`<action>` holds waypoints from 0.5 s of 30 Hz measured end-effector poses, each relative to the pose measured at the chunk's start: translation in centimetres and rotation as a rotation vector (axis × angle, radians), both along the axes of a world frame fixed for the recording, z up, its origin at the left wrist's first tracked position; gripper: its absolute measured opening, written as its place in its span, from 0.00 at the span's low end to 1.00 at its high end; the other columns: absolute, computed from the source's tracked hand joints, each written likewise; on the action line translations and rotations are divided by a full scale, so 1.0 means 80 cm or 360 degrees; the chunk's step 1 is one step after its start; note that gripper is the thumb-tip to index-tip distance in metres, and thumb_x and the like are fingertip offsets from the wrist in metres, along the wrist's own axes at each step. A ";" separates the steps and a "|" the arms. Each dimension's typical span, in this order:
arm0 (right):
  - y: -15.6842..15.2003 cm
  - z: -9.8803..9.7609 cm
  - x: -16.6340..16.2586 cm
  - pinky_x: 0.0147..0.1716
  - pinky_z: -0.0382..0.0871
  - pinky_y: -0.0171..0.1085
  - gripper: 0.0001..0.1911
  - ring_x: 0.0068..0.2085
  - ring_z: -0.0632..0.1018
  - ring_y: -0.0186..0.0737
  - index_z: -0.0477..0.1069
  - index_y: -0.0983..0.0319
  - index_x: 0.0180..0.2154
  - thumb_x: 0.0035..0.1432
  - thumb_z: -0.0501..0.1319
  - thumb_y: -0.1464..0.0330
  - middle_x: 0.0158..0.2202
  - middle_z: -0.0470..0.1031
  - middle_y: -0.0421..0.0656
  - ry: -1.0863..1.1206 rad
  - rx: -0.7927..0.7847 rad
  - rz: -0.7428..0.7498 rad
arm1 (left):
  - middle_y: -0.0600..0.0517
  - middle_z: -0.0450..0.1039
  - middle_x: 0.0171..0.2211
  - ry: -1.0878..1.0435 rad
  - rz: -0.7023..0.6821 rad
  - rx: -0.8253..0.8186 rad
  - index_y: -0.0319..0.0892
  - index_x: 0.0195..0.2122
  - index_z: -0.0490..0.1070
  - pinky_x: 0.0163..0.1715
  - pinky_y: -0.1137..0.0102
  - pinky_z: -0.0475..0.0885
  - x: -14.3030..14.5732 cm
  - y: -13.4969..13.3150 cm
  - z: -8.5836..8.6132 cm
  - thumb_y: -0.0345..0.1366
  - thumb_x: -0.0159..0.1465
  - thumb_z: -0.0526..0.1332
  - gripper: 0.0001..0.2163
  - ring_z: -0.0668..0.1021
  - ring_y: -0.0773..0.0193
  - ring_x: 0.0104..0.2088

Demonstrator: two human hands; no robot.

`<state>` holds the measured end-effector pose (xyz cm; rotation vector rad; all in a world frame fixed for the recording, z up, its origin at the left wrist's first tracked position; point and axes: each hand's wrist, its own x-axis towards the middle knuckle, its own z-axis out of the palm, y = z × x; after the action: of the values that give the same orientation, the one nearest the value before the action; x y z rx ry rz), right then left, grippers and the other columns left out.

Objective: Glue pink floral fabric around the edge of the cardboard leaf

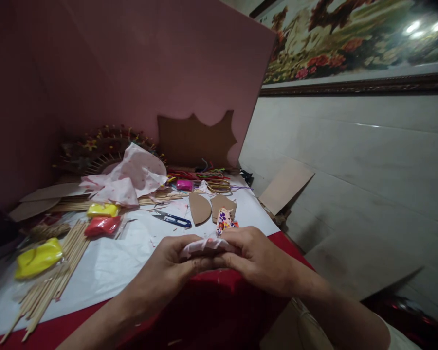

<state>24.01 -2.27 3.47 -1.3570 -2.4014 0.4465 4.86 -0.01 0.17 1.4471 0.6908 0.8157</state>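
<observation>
Between my two hands is a small flat piece wrapped in pale pink fabric point(207, 247), held level above the table's front edge. My left hand point(175, 257) pinches its left end, thumb below and fingers above. On the right end, my right hand point(253, 255) is closed the same way. What lies inside the fabric is hidden. Just beyond my right fingers lies a patterned piece with purple flowers point(223, 218), partly covering a cardboard scrap point(229, 205). A half-round cardboard piece point(200, 209) and blue-handled thread snips point(173, 218) are a little farther left.
Wooden sticks point(54, 277), a yellow clay packet point(39, 258) and a red one point(102, 226) lie at left. Crumpled pink fabric point(131, 175) sits behind them. Coloured pipe cleaners point(200, 175) and a magenta packet point(184, 184) are at the back. Cardboard point(287, 184) leans on the right wall.
</observation>
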 end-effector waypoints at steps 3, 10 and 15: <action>-0.003 -0.006 0.001 0.29 0.63 0.33 0.01 0.29 0.70 0.35 0.69 0.64 0.31 0.55 0.61 0.73 0.28 0.71 0.40 0.0064 0.0300 -0.0074 | 0.47 0.80 0.37 -0.0145 -0.0202 -0.0279 0.40 0.43 0.77 0.46 0.61 0.70 0.003 0.002 -0.001 0.35 0.58 0.65 0.11 0.78 0.53 0.43; -0.006 -0.021 0.001 0.35 0.69 0.40 0.09 0.37 0.73 0.40 0.73 0.63 0.41 0.61 0.55 0.73 0.36 0.73 0.47 -0.0010 0.1354 0.0192 | 0.50 0.75 0.35 -0.0319 -0.0231 -0.0398 0.43 0.45 0.74 0.33 0.71 0.72 0.002 0.002 -0.005 0.33 0.57 0.66 0.14 0.76 0.62 0.34; -0.002 -0.027 -0.002 0.36 0.71 0.42 0.10 0.37 0.73 0.42 0.73 0.69 0.40 0.61 0.55 0.75 0.34 0.75 0.50 -0.0097 0.1496 0.0349 | 0.49 0.74 0.34 -0.0249 -0.0316 -0.0397 0.43 0.49 0.73 0.24 0.73 0.71 0.000 -0.001 -0.008 0.34 0.58 0.65 0.16 0.74 0.63 0.31</action>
<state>23.87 -2.44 1.29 -0.6826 -2.2939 -0.6254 4.88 -0.08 -0.51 1.1915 0.5016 0.6552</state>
